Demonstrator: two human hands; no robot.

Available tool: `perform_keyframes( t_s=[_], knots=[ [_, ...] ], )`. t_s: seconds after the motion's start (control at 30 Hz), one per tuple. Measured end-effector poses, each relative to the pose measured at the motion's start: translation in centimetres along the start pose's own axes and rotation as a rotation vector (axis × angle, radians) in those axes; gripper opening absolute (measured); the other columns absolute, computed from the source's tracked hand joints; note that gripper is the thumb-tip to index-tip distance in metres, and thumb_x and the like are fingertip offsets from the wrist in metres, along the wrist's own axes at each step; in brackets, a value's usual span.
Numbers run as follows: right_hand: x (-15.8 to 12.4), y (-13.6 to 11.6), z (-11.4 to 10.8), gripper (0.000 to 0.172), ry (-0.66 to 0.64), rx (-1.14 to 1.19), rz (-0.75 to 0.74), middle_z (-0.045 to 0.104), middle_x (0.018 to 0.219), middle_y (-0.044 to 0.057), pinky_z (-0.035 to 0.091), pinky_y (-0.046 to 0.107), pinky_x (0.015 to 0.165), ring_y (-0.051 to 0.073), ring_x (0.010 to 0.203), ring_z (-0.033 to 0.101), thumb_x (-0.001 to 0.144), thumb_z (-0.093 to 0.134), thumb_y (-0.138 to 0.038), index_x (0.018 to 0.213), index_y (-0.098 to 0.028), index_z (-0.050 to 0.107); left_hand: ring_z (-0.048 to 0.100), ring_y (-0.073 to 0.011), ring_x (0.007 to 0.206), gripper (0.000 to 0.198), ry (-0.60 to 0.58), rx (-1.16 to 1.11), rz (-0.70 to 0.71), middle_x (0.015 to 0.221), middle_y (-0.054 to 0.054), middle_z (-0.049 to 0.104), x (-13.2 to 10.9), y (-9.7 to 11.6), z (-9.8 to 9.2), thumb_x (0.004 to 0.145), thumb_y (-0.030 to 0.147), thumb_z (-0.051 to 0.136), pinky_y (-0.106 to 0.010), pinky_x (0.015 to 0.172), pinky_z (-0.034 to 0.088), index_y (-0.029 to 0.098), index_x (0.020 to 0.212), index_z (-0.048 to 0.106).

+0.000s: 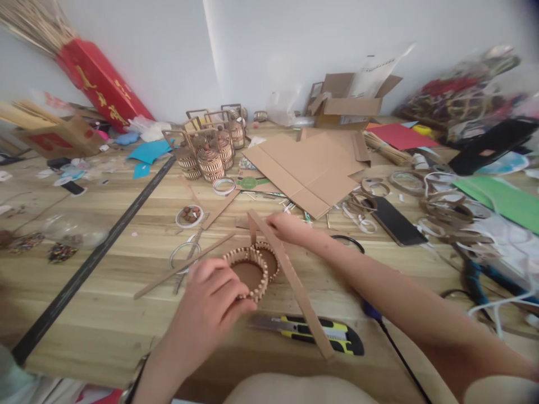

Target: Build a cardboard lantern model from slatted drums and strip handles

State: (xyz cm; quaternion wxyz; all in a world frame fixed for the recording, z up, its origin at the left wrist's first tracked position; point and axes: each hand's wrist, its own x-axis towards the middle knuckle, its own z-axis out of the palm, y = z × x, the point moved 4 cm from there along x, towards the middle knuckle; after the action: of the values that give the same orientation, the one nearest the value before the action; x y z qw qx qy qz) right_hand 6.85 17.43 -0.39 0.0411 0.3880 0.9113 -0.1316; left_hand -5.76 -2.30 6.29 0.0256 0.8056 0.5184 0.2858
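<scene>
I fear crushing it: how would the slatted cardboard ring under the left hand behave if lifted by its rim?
Probably light: the slatted cardboard ring looks like thin card. Its rim of separate slats likely flexes if the left hand squeezes. Lying flat, it seems unlikely to roll.

The light is bright, soft and even; it perhaps comes from the upper right, where the white wall (295,50) looks washed out. Shadows under the left hand (210,308) and the utility knife (290,327) are weak. The edges bend strongly and are blurred, and the far clutter (463,95) at right is out of focus.
</scene>
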Motion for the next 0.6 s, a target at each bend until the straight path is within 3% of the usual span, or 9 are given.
perform_keyframes(
  t_s=[0.07,0.13,0.3,0.37,0.47,0.53,0.6],
  knots=[
    [-2.0,1.5,-0.3,0.017,0.046,0.127,0.057,0.069,0.096,0.005,0.054,0.034,0.077,0.017,0.084,0.065,0.097,0.055,-0.028,0.097,-0.015,0.066,0.05,-0.0241,0.091,0.026,0.043,0.12,-0.053,0.078,0.0,0.068,-1.3,-1.1,-0.6,0.098,0.038,0.052,-0.038,0.083,0.035,0.022,0.08,0.062],
    [-4.5,2.8,-0.4,0.026,0.086,0.259,0.099,0.069,0.078,0.004,0.048,0.028,0.071,0.015,0.073,0.063,0.095,0.045,-0.017,0.076,-0.017,0.062,0.05,-0.024,0.087,0.026,0.052,0.18,-0.083,0.078,-0.001,0.067,-2.5,-2.6,-0.3,0.099,0.034,0.051,-0.037,0.08,0.038,0.021,0.079,0.062],
    [-10.5,3.1,0.9,0.022,0.104,0.567,0.153,0.065,0.06,-0.001,0.047,0.026,0.06,0.016,0.058,0.062,0.09,0.039,-0.026,0.074,-0.022,0.053,0.053,-0.0257,0.087,0.023,-0.014,0.257,-0.14,0.081,-0.006,0.068,-4.2,-5.4,2.9,0.097,0.027,0.053,-0.041,0.084,0.044,0.018,0.079,0.064],
    [-12.0,1.9,1.8,0.021,0.095,0.667,0.15,0.066,0.061,0.0,0.049,0.026,0.059,0.016,0.058,0.063,0.089,0.039,-0.029,0.077,-0.022,0.054,0.054,-0.0295,0.096,0.016,0.052,0.3,-0.159,0.091,-0.009,0.07,-4.2,-5.0,3.7,0.094,0.028,0.057,-0.045,0.088,0.045,0.016,0.088,0.067],
    [-13.4,-0.4,2.9,0.021,0.092,0.855,0.149,0.067,0.065,0.001,0.051,0.027,0.057,0.017,0.06,0.064,0.086,0.041,-0.034,0.082,-0.021,0.057,0.056,-0.0295,0.098,0.018,0.156,0.23,-0.182,0.098,-0.011,0.071,-3.1,-2.6,4.3,0.092,0.031,0.061,-0.044,0.089,0.046,0.016,0.099,0.068],
    [-13.9,-1.8,3.5,0.02,0.091,1.035,0.159,0.066,0.065,0.0,0.051,0.027,0.058,0.016,0.061,0.064,0.084,0.047,-0.037,0.084,-0.021,0.059,0.061,-0.0249,0.091,0.014,0.078,0.01,-0.206,0.092,-0.008,0.071,-1.9,-0.5,5.3,0.093,0.027,0.06,-0.038,0.082,0.049,0.016,0.097,0.068],
    [-14.2,-2.9,3.9,0.017,0.093,1.2,0.168,0.063,0.064,-0.001,0.051,0.026,0.058,0.015,0.059,0.062,0.08,0.054,-0.037,0.08,-0.021,0.058,0.065,-0.0194,0.077,0.009,-0.061,-0.231,-0.33,0.087,-0.005,0.072,-0.7,0.9,6.6,0.092,0.021,0.06,-0.031,0.072,0.051,0.017,0.094,0.068]
  ],
)
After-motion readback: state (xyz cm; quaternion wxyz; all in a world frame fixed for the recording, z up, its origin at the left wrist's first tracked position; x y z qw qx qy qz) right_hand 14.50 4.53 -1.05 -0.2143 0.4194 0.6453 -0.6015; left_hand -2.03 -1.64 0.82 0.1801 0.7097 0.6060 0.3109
